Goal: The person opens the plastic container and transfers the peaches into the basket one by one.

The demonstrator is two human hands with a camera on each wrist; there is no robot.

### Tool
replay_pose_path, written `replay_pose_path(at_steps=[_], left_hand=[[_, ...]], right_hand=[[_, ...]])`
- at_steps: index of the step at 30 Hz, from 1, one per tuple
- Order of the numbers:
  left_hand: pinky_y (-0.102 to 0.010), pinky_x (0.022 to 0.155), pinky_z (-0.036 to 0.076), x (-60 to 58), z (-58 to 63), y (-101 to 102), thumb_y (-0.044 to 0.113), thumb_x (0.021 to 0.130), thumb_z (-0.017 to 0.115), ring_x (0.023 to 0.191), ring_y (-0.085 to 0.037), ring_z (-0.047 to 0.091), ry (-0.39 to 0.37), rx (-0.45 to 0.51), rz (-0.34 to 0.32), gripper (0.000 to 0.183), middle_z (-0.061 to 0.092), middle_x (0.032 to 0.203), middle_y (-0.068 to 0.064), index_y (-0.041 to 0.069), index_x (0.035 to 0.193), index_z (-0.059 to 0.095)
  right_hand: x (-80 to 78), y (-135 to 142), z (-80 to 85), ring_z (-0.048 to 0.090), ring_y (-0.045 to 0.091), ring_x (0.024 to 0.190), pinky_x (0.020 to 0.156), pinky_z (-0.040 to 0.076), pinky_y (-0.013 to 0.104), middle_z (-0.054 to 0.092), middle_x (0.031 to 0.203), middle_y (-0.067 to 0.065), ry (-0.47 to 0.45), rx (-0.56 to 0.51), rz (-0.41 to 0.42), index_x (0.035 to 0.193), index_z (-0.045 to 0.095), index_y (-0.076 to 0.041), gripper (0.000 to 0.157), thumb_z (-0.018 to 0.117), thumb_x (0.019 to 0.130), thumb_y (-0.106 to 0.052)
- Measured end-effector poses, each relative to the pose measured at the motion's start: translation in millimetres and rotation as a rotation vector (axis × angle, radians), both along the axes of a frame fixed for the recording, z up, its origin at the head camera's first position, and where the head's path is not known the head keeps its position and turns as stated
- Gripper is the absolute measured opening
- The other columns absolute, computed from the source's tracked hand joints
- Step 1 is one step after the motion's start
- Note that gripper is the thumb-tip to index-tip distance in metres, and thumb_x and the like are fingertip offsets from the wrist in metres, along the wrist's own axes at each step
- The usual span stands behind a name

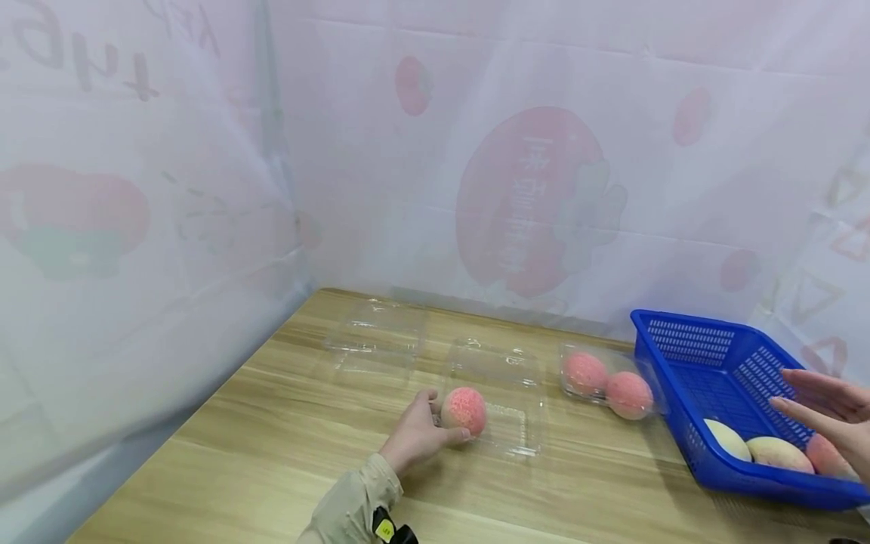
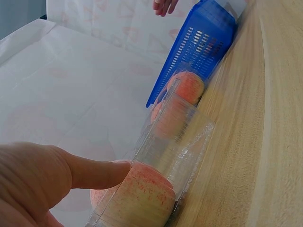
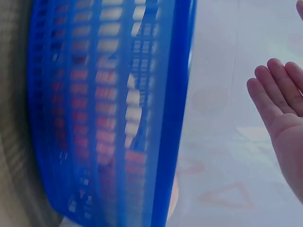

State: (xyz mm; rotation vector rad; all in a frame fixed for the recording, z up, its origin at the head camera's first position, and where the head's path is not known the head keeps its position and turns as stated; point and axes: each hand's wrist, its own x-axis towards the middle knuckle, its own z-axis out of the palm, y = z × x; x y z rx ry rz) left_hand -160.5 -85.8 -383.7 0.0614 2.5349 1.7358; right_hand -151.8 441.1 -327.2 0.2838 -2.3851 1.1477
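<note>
My left hand (image 1: pixel 420 434) grips a pink and pale-yellow peach (image 1: pixel 465 412) in the left part of an opened clear plastic clamshell box (image 1: pixel 508 427). In the left wrist view the thumb (image 2: pixel 97 174) lies against that peach (image 2: pixel 147 196) at the box's clear wall (image 2: pixel 173 125); the other fingers are mostly hidden. Over the right side of a blue plastic basket (image 1: pixel 707 446) hangs my right hand (image 1: pixel 832 415), its fingers extended and holding nothing. Inside the basket lie pale peaches (image 1: pixel 778 453) and a pinker one (image 1: pixel 829 457). The right wrist view shows the basket wall (image 3: pixel 109 94) blurred.
Another opened clear box (image 1: pixel 377 336) lies at the back left of the wooden table (image 1: pixel 272 438). Beside the basket stands a clear box holding two pink peaches (image 1: pixel 628 395). White printed sheets (image 1: pixel 381 189) hang behind and at the sides.
</note>
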Motion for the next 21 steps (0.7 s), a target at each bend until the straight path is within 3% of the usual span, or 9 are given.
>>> replay_pose_path(at_steps=[1,3,7,10,15,21], left_hand=[[-0.059,0.096,0.045,0.0,0.1,0,0.011,0.072,0.087,0.113,-0.046,0.054,0.001,-0.002,0.001,0.092,0.05,0.129,-0.035,-0.013,0.141,0.031],[-0.059,0.096,0.045,0.0,0.5,0,0.012,0.072,0.087,0.112,-0.046,0.055,0.003,-0.008,0.0,0.092,0.051,0.127,-0.034,-0.013,0.141,0.032],[-0.06,0.096,0.045,1.4,1.1,-1,0.012,0.072,0.087,0.109,-0.044,0.056,0.008,-0.019,-0.001,0.091,0.054,0.123,-0.032,-0.013,0.14,0.032],[-0.06,0.095,0.045,2.5,1.5,-1,0.012,0.072,0.087,0.109,-0.045,0.056,0.008,-0.017,-0.001,0.091,0.054,0.124,-0.032,-0.014,0.14,0.032],[-0.06,0.096,0.045,3.0,2.1,-1,0.012,0.072,0.087,0.112,-0.047,0.054,0.004,-0.007,0.004,0.092,0.051,0.128,-0.035,-0.014,0.141,0.032],[-0.06,0.096,0.045,2.3,2.5,-1,0.013,0.073,0.087,0.111,-0.046,0.055,0.009,-0.016,0.001,0.091,0.052,0.126,-0.034,-0.014,0.141,0.032]], right_hand=[[-3.6,-7,2.3,0.045,-0.017,0.111,0.088,0.037,0.003,0.048,0.122,-0.03,-0.038,-0.046,-0.03,0.145,0.047,-0.018,0.053,0.062,0.096,-0.005],[-6.4,-16,5.3,0.047,-0.012,0.116,0.085,0.041,0.004,0.051,0.124,-0.025,-0.05,-0.051,0.008,0.146,0.045,-0.01,0.054,0.062,0.095,-0.002],[-6.1,-48,14.3,0.048,-0.007,0.12,0.082,0.045,0.005,0.052,0.128,-0.02,-0.108,-0.043,0.018,0.147,0.044,-0.007,0.057,0.067,0.094,-0.01],[-5.6,-75,21.9,0.052,-0.009,0.113,0.079,0.049,0.009,0.056,0.128,-0.016,-0.12,-0.054,0.026,0.144,0.049,-0.007,0.058,0.072,0.091,-0.014],[-6.7,-117,30.6,0.057,-0.002,0.113,0.081,0.051,0.014,0.061,0.13,-0.004,-0.097,-0.1,0.141,0.139,0.054,-0.003,0.053,0.073,0.09,-0.009],[-10.9,-166,27.0,0.059,0.011,0.116,0.085,0.053,0.021,0.063,0.129,0.006,-0.099,-0.19,0.285,0.134,0.058,-0.002,0.047,0.072,0.09,-0.006]])
